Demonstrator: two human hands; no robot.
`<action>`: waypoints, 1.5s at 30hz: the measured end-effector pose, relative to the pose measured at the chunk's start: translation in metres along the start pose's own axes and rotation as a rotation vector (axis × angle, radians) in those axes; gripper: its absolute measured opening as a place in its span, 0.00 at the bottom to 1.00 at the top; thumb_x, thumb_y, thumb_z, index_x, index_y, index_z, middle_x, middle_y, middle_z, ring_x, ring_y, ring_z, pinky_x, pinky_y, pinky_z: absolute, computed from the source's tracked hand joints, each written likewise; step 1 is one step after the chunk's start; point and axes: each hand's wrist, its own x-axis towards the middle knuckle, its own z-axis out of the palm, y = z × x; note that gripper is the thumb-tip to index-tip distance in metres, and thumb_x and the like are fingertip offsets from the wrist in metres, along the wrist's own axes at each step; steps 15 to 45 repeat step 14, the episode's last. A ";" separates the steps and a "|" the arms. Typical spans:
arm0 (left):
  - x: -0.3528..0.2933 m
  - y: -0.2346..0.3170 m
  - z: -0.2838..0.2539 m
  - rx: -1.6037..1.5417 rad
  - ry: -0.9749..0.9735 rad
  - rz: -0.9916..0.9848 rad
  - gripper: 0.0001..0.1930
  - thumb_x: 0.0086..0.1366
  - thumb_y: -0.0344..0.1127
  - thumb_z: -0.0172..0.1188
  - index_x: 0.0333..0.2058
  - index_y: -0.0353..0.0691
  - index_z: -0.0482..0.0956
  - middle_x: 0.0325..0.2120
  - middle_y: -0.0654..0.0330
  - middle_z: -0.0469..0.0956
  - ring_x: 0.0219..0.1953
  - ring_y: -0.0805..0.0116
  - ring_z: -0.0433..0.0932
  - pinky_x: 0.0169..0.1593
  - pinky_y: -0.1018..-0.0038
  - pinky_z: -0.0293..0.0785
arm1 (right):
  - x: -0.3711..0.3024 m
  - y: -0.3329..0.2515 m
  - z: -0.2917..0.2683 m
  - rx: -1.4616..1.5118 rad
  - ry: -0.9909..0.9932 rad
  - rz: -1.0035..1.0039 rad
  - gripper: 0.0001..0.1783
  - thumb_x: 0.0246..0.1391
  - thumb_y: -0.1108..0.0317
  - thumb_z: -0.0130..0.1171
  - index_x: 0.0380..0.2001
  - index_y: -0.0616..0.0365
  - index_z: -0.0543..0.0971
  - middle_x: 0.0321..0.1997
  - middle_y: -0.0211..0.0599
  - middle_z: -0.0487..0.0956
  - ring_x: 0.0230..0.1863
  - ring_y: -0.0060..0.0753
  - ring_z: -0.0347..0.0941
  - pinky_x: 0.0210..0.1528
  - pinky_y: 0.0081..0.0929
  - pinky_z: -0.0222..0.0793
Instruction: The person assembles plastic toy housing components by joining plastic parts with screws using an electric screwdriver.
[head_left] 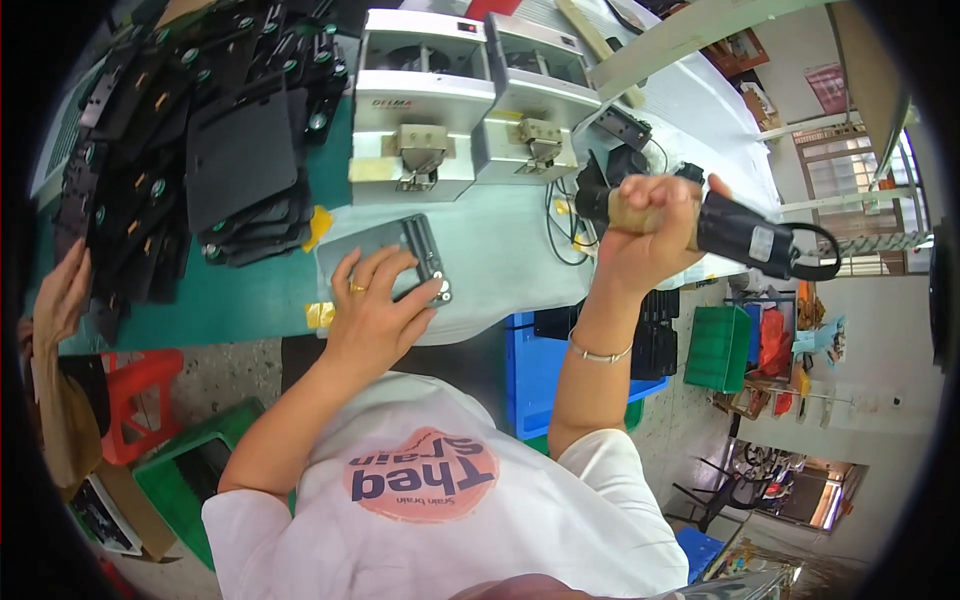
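My left hand (372,305) lies with spread fingers over a flat dark grey plastic housing (350,245) on the pale sheet covering the bench. Small round metal parts sit along the housing's right side, beside the thumb. Up and to the right, my right hand (655,222) is wrapped round an electric screwdriver (745,235) held nearly level above the bench. Its black body sticks out to the right and ends in a looped cord; a tan-wrapped section shows at the grip. The tool's front end points left, and its tip cannot be made out.
Two white screw feeders (410,150) stand behind the housing. A large heap of black plastic parts (245,150) fills the bench's left side. Another person's hand (65,290) touches that heap. Black cables (560,235) lie right of the feeders; a blue crate (525,385) stands below the bench edge.
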 end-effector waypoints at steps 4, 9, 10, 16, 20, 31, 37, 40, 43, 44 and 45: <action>0.005 0.004 -0.003 0.026 -0.017 0.004 0.18 0.51 0.37 0.68 0.43 0.52 0.80 0.46 0.59 0.69 0.57 0.56 0.65 0.63 0.53 0.48 | 0.026 0.020 0.005 -0.082 -0.047 -0.045 0.23 0.54 0.78 0.54 0.54 0.60 0.63 0.23 0.34 0.71 0.21 0.27 0.70 0.29 0.31 0.73; 0.008 0.004 -0.002 0.046 -0.042 -0.012 0.18 0.50 0.37 0.68 0.42 0.52 0.80 0.46 0.59 0.70 0.56 0.56 0.66 0.63 0.53 0.48 | 0.030 0.048 0.001 -0.061 -0.138 -0.013 0.22 0.54 0.79 0.55 0.52 0.60 0.63 0.23 0.35 0.72 0.20 0.27 0.70 0.26 0.32 0.73; 0.009 0.004 -0.002 0.047 -0.045 -0.015 0.18 0.50 0.37 0.68 0.42 0.52 0.80 0.46 0.59 0.70 0.56 0.56 0.66 0.63 0.53 0.48 | 0.031 0.050 0.000 -0.060 -0.136 -0.009 0.22 0.54 0.79 0.55 0.52 0.60 0.63 0.23 0.35 0.72 0.20 0.27 0.70 0.26 0.32 0.73; 0.010 0.004 -0.001 0.052 -0.055 -0.010 0.18 0.50 0.38 0.68 0.42 0.52 0.81 0.46 0.58 0.70 0.57 0.56 0.66 0.63 0.51 0.48 | 0.032 0.058 -0.009 -0.038 -0.176 -0.008 0.21 0.56 0.78 0.54 0.52 0.58 0.63 0.23 0.36 0.73 0.20 0.27 0.71 0.27 0.33 0.73; 0.010 0.004 -0.001 0.052 -0.055 -0.010 0.18 0.50 0.38 0.68 0.42 0.52 0.81 0.46 0.58 0.70 0.57 0.56 0.66 0.63 0.51 0.48 | 0.032 0.058 -0.009 -0.038 -0.176 -0.008 0.21 0.56 0.78 0.54 0.52 0.58 0.63 0.23 0.36 0.73 0.20 0.27 0.71 0.27 0.33 0.73; 0.010 0.004 -0.001 0.052 -0.055 -0.010 0.18 0.50 0.38 0.68 0.42 0.52 0.81 0.46 0.58 0.70 0.57 0.56 0.66 0.63 0.51 0.48 | 0.032 0.058 -0.009 -0.038 -0.176 -0.008 0.21 0.56 0.78 0.54 0.52 0.58 0.63 0.23 0.36 0.73 0.20 0.27 0.71 0.27 0.33 0.73; 0.010 0.004 -0.001 0.052 -0.055 -0.010 0.18 0.50 0.38 0.68 0.42 0.52 0.81 0.46 0.58 0.70 0.57 0.56 0.66 0.63 0.51 0.48 | 0.032 0.058 -0.009 -0.038 -0.176 -0.008 0.21 0.56 0.78 0.54 0.52 0.58 0.63 0.23 0.36 0.73 0.20 0.27 0.71 0.27 0.33 0.73; 0.010 0.004 -0.001 0.052 -0.055 -0.010 0.18 0.50 0.38 0.68 0.42 0.52 0.81 0.46 0.58 0.70 0.57 0.56 0.66 0.63 0.51 0.48 | 0.032 0.058 -0.009 -0.038 -0.176 -0.008 0.21 0.56 0.78 0.54 0.52 0.58 0.63 0.23 0.36 0.73 0.20 0.27 0.71 0.27 0.33 0.73; 0.010 0.004 -0.001 0.052 -0.055 -0.010 0.18 0.50 0.38 0.68 0.42 0.52 0.81 0.46 0.58 0.70 0.57 0.56 0.66 0.63 0.51 0.48 | 0.032 0.058 -0.009 -0.038 -0.176 -0.008 0.21 0.56 0.78 0.54 0.52 0.58 0.63 0.23 0.36 0.73 0.20 0.27 0.71 0.27 0.33 0.73; 0.010 0.004 -0.001 0.052 -0.055 -0.010 0.18 0.50 0.38 0.68 0.42 0.52 0.81 0.46 0.58 0.70 0.57 0.56 0.66 0.63 0.51 0.48 | 0.032 0.058 -0.009 -0.038 -0.176 -0.008 0.21 0.56 0.78 0.54 0.52 0.58 0.63 0.23 0.36 0.73 0.20 0.27 0.71 0.27 0.33 0.73; 0.010 0.004 -0.001 0.052 -0.055 -0.010 0.18 0.50 0.38 0.68 0.42 0.52 0.81 0.46 0.58 0.70 0.57 0.56 0.66 0.63 0.51 0.48 | 0.032 0.058 -0.009 -0.038 -0.176 -0.008 0.21 0.56 0.78 0.54 0.52 0.58 0.63 0.23 0.36 0.73 0.20 0.27 0.71 0.27 0.33 0.73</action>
